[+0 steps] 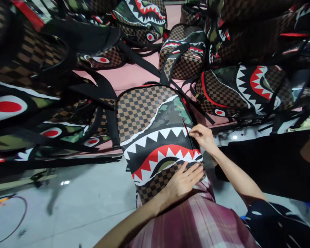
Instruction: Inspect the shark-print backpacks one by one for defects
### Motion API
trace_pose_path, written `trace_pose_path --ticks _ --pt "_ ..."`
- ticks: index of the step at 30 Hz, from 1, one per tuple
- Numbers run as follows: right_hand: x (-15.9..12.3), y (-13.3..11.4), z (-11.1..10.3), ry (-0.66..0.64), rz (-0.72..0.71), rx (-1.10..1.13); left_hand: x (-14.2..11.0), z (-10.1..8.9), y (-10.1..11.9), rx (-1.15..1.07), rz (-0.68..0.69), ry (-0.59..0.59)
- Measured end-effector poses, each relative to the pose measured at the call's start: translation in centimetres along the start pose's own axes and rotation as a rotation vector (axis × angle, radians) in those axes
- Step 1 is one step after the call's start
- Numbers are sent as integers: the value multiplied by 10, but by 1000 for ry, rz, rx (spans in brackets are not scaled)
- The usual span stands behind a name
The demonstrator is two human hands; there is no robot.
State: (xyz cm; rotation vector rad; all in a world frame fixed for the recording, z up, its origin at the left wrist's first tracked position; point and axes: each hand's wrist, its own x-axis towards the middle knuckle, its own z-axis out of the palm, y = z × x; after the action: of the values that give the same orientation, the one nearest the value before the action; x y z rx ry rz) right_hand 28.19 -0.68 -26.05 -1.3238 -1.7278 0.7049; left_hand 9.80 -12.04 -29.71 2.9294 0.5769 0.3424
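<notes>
A checked brown backpack (pixel 142 113) with a camouflage patch and a printed shark mouth lies in front of me, its lower end over my lap. My left hand (pixel 184 179) rests flat on its lower right part, fingers stretched out and slightly spread. At the bag's right edge, my right hand (pixel 203 136) is closed in a pinch. Beside those fingertips a thin dark slit or strip (pixel 187 132) with a little red runs along the bag's side. What the pinched fingers hold is too small to make out.
Similar backpacks crowd the pink table (pixel 138 75): one (pixel 182 51) behind, another (pixel 237 89) to the right, and several heaped at left with black straps (pixel 100 86) trailing. Plaid cloth (pixel 191 220) covers my lap. A person's dark sleeve (pixel 276 220) and pale floor (pixel 88 199) show below.
</notes>
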Motion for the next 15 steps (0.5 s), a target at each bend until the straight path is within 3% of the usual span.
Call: trace_pose_path --ticks 4,7,9,12,14,15 --pt "88 9 15 109 -72 -201 -6 13 -3 46 -6 22" --pt "129 11 23 94 -131 -378 0 18 -2 50 -47 29" --pt "130 12 24 25 -195 -472 6 15 0 34 -58 55" --pt "102 17 18 -68 -262 -597 3 -4 -3 -16 -36 103" --pt "76 23 9 -132 -259 -648 -14 -23 -11 -85 -92 143" --pt "64 25 4 -135 -259 -656 -29 -33 -19 -130 -184 192"
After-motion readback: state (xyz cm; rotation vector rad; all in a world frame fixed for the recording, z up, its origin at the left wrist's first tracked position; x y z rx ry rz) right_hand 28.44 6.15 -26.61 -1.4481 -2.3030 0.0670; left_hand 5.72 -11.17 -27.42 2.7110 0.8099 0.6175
